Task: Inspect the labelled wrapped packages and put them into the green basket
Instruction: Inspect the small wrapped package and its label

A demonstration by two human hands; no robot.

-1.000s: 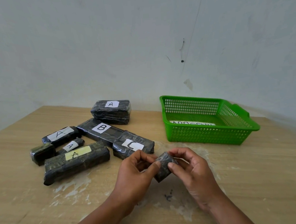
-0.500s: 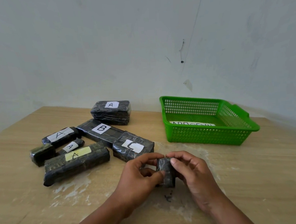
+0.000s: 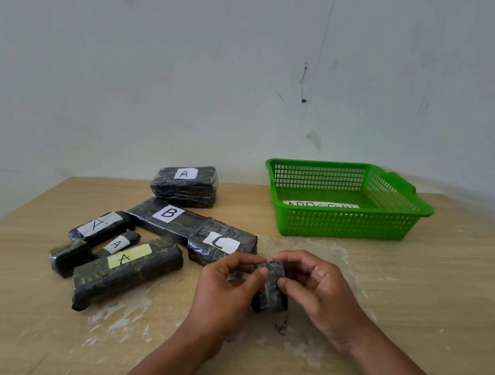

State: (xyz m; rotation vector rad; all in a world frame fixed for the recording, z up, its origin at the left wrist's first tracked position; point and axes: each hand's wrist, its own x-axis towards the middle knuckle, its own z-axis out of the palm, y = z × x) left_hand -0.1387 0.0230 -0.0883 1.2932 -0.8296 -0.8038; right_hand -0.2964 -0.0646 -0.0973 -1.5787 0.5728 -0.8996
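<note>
**Q:** What had changed w/ the small black film-wrapped package (image 3: 271,291)?

**A:** It had been turned. A sec earlier it lay slanted between the hands. Now it stood nearly on end, low over the pale wooden tabletop (image 3: 421,292), between the left hand (image 3: 226,288) and the right hand (image 3: 319,294). It hadn't moved toward the basket and was in the same spot, right in front of the person.

**Q:** And the grip?

**A:** Both grips were closed on it. The left thumb pressed its near face w/ fingers curled over the top. The right thumb and fingers pinched the other side.

**Q:** What did that mean for the task?

**A:** Prob. still the inspecting step, i.e. rotating it to hunt for a label. No pkg showed in the green plastic mesh basket (image 3: 355,222), only a white paper strip (image 3: 323,206) on its floor. Seven wrapped pkgs lay grouped at left, incl. the long black "B" package (image 3: 167,218) and the "C" package (image 3: 222,244) touching its end.

**Q:** What couldn't be made out?

**A:** Any label on the held one: the face shown was bare, and the far side and underside were hidden by fingers. I couldn't tell whether its bottom touched the tabletop. The strip's lettering was cut off by the basket's near wall. The small greenish wrapped package (image 3: 69,256) at far left showed no label either.
</note>
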